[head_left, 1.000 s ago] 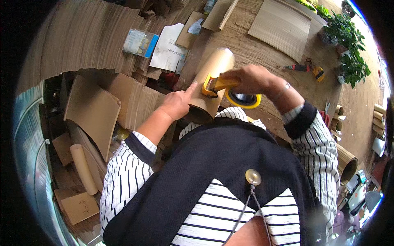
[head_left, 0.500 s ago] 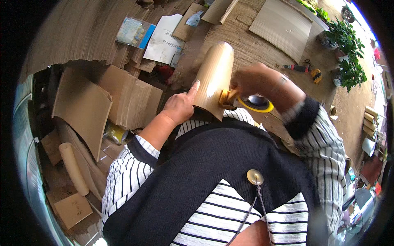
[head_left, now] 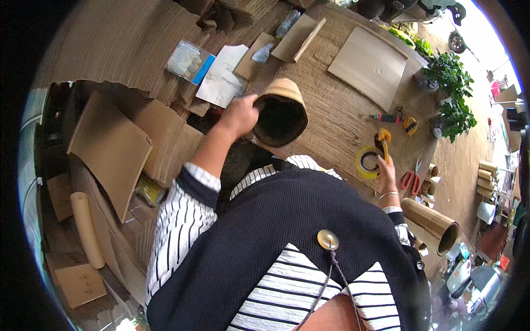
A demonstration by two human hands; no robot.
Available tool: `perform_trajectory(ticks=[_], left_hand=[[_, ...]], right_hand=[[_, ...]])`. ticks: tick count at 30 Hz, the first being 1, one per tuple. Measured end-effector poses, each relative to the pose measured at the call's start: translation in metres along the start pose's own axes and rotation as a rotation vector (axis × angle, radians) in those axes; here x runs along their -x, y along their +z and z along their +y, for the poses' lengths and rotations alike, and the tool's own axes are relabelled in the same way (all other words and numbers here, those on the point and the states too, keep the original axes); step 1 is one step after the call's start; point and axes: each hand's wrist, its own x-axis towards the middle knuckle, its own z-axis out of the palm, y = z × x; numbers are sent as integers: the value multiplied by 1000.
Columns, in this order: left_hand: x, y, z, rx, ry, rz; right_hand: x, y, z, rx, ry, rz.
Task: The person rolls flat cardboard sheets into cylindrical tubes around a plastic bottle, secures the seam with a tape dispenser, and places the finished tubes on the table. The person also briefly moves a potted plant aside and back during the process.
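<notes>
My left hand point(head_left: 240, 117) grips the left edge of a tan cardboard tube point(head_left: 285, 88). Its dark, wide mouth faces me, and it stands over the wooden tabletop. Away to the right, my right hand point(head_left: 386, 175) is closed on a yellow tape dispenser point(head_left: 384, 142), with a round yellow-rimmed roll on its left side. Beyond that hand, a yellow tape measure point(head_left: 409, 126) and a red and black tool point(head_left: 387, 118) lie on the table. Red-handled scissors point(head_left: 410, 181) lie just right of the hand.
A flat cardboard sheet point(head_left: 369, 67) lies at the far right of the table, with potted plants point(head_left: 452, 105) beyond. A white paper point(head_left: 223, 77) and a plastic packet point(head_left: 190, 62) lie far left. Stacked cardboard point(head_left: 165, 140) stands left; another tube point(head_left: 433, 223) sits at my right.
My right hand has moved right, away from the tube, carrying the tape dispenser. The tube has tipped so its mouth faces me, and my left hand has gone from resting on it to gripping its edge.
</notes>
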Motion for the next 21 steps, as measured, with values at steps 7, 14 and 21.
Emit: perform_trajectory(ticks=[7, 14, 21], left_hand=[[-80, -49, 72, 296, -211, -410], [-95, -12, 92, 33, 45, -556], [-101, 10, 105, 77, 314, -338]], right_hand=[[12, -24, 96, -474, 356, 239], [18, 0, 49, 930, 367, 577], [55, 123, -199, 471, -576, 80]])
